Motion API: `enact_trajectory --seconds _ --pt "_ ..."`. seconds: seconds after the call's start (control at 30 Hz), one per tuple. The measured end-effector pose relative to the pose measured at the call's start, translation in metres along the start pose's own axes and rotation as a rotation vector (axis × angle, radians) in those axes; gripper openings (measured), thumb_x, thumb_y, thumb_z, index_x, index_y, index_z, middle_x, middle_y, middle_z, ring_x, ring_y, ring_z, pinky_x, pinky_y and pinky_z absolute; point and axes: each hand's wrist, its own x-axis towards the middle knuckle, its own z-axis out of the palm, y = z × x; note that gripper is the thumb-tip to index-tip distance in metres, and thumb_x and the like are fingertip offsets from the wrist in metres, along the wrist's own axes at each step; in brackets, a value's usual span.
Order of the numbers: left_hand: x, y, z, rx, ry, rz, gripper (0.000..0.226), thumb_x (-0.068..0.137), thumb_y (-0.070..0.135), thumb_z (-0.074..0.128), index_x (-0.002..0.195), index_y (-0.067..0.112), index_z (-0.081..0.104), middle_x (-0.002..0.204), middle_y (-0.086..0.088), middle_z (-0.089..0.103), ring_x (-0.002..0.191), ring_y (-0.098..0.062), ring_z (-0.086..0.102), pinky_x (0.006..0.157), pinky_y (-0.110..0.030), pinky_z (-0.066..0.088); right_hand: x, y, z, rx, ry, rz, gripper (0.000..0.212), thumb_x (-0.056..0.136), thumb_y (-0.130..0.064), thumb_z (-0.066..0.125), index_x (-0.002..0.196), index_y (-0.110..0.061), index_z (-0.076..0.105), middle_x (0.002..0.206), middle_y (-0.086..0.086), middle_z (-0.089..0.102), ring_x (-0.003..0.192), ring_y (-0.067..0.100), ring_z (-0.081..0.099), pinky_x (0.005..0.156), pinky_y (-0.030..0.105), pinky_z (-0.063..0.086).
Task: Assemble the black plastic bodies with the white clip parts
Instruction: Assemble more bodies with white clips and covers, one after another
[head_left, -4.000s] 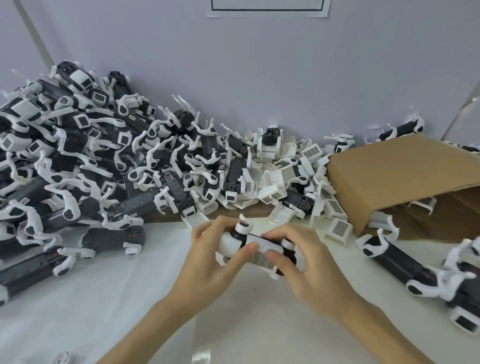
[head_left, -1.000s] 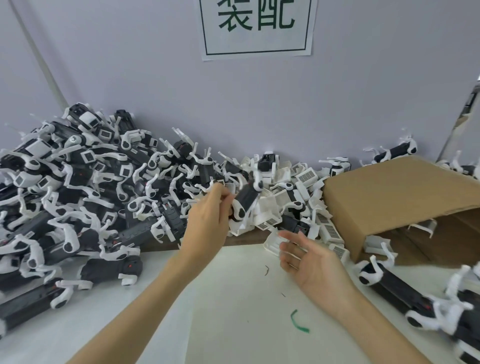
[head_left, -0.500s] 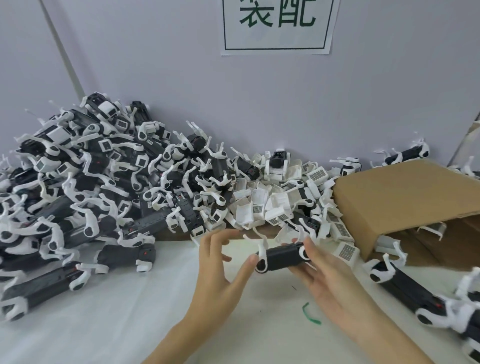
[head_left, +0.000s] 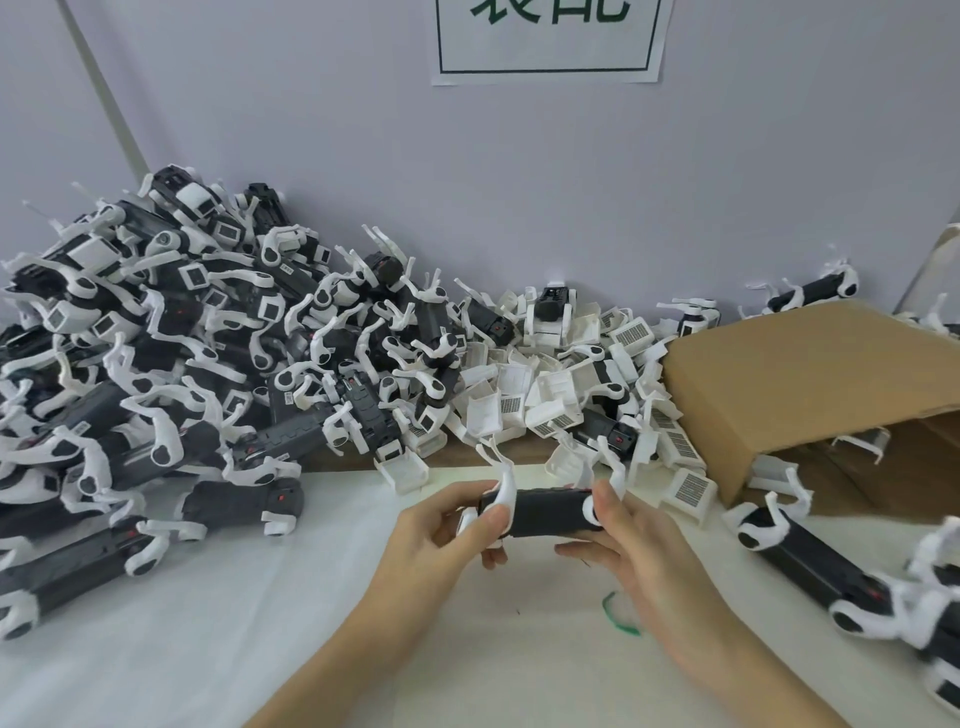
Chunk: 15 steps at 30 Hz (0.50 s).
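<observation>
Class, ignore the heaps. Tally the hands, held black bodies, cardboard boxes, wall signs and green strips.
Hands: 2 (left hand, right hand)
Held black body: 1
Cardboard box: 1
Wall sign: 1
Green strip: 1
Total: 6

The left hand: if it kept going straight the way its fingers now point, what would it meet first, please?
The left hand points up and right, and already grips the black body at its left end. Past that, probably the loose white clip parts at the table's back, though depth is unclear.

An assembly workshop: heaped black plastic bodies with white clips (head_left: 208, 374), an open brown cardboard box (head_left: 810, 384), a posted paper wall sign (head_left: 545, 41).
</observation>
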Motion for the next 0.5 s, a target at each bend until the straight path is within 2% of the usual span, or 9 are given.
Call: enact_trajectory --seconds 0.07,0.13,0.2,0.23,0.33,0.4,0.43,0.5 --pt "0.001 0.002 0.0 0.021 0.018 0.021 0.047 0.089 0.055 0.071 0.124 0.023 0.075 0.087 -0.007 0.072 0.075 -0.02 0.065 0.083 -0.026 0.049 -0.001 -0.004 0.0 -0.038 -0.025 -0.007 0.066 0.095 -0.058 0.058 0.125 0.0 0.065 0.125 0.011 0.074 0.111 0.031 0.073 0.096 0.043 0.058" --pt "0.001 0.005 0.002 -0.035 0.003 -0.009 0.049 0.087 0.053 0.073 0.125 0.022 0.075 0.094 -0.011 0.072 0.074 -0.025 0.063 0.079 -0.035 0.05 -0.002 -0.008 0.0 -0.028 -0.04 0.004 0.06 0.099 -0.054 0.06 0.125 0.0 0.061 0.121 0.015 0.073 0.102 0.037 0.076 0.08 0.038 0.062" --pt "0.001 0.008 0.003 -0.233 -0.046 -0.119 0.05 0.083 0.047 0.079 0.127 0.023 0.075 0.094 -0.002 0.069 0.069 -0.027 0.059 0.063 -0.031 0.047 -0.004 -0.012 -0.001 -0.068 -0.019 0.018 0.059 0.092 -0.054 0.057 0.12 -0.003 0.061 0.108 0.021 0.069 0.085 0.043 0.076 0.063 0.037 0.058" --pt "0.001 0.009 0.001 -0.319 -0.084 -0.175 0.054 0.083 0.042 0.082 0.132 0.022 0.072 0.094 0.002 0.067 0.067 -0.027 0.057 0.058 -0.027 0.044 -0.005 -0.013 -0.002 -0.113 -0.015 0.022 0.059 0.09 -0.057 0.056 0.118 -0.005 0.061 0.101 0.015 0.07 0.077 0.045 0.075 0.056 0.036 0.052" --pt "0.003 0.01 -0.004 -0.364 -0.196 -0.225 0.055 0.091 0.03 0.078 0.141 0.011 0.065 0.108 -0.004 0.068 0.071 -0.028 0.059 0.057 -0.025 0.045 -0.005 -0.014 -0.007 -0.214 -0.018 0.027 0.069 0.089 -0.068 0.056 0.118 -0.006 0.062 0.096 0.013 0.077 0.062 0.041 0.07 0.052 0.034 0.041" --pt "0.003 0.011 -0.006 -0.381 -0.221 -0.223 0.052 0.09 0.019 0.076 0.139 0.004 0.064 0.116 -0.012 0.066 0.079 -0.029 0.063 0.063 -0.026 0.049 -0.004 -0.014 -0.01 -0.173 -0.052 0.076 0.075 0.081 -0.076 0.069 0.119 -0.012 0.063 0.092 0.015 0.076 0.056 0.031 0.064 0.051 0.031 0.037" --pt "0.004 0.011 -0.008 -0.39 -0.226 -0.211 0.052 0.089 0.01 0.074 0.139 0.003 0.063 0.12 -0.015 0.064 0.085 -0.03 0.064 0.068 -0.027 0.05 -0.004 -0.016 -0.012 -0.09 -0.111 0.131 0.073 0.075 -0.072 0.079 0.122 -0.018 0.064 0.093 0.015 0.073 0.057 0.026 0.06 0.053 0.029 0.036" --pt "0.006 0.011 -0.012 -0.393 -0.25 -0.157 0.061 0.083 -0.008 0.067 0.141 0.01 0.06 0.126 -0.015 0.063 0.096 -0.032 0.064 0.077 -0.03 0.05 -0.004 -0.019 -0.02 0.145 -0.273 0.224 0.06 0.078 -0.039 0.091 0.132 -0.035 0.065 0.103 0.017 0.069 0.071 0.022 0.061 0.06 0.027 0.041"
